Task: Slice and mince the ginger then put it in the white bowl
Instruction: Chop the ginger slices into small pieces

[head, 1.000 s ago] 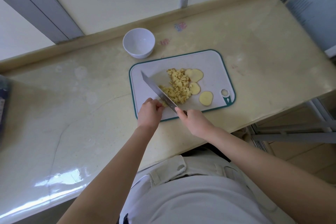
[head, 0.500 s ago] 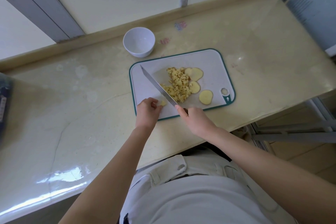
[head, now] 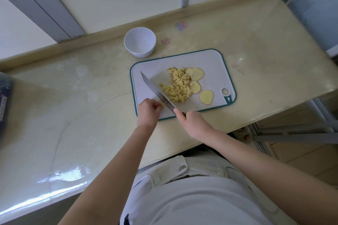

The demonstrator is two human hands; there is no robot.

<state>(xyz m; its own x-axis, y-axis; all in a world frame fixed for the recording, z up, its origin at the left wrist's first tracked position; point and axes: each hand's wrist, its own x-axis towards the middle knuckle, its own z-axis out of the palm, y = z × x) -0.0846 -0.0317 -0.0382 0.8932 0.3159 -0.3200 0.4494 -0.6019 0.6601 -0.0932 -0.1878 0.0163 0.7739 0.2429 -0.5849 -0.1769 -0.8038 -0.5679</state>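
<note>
Right hand (head: 193,122) first: fingers curled round the handle of the knife (head: 157,91), one fingertip forward on the blade's heel. Left hand (head: 148,113) just beside it, fingertips bunched, pinching a small ginger piece (head: 162,103) tight against the left face of the blade.

Now the big picture. Pale glossy desk (head: 73,115) under everything, backed by a window wall. On it, a white cutting board (head: 210,64) with a green edge, long side running across the view. Off the board's far left corner and apart from it, the white bowl (head: 144,53), with nothing visible inside.

Down to the blade: long axis on a diagonal, heel close to the body on the right, tip pointing away to the left. On its right side, the minced ginger (head: 178,87), a loose heap of small cubes mid-board. Further right, three whole ginger slices (head: 206,97), uncut, two touching the heap, one lying clear of it.

Looks like mincing well under way but not finished. Crucial line-up here: held piece on the left of the edge, fingertips almost touching steel, so very little margin for the next chop. Bowl on the left hand's side, beyond the knife tip.
</note>
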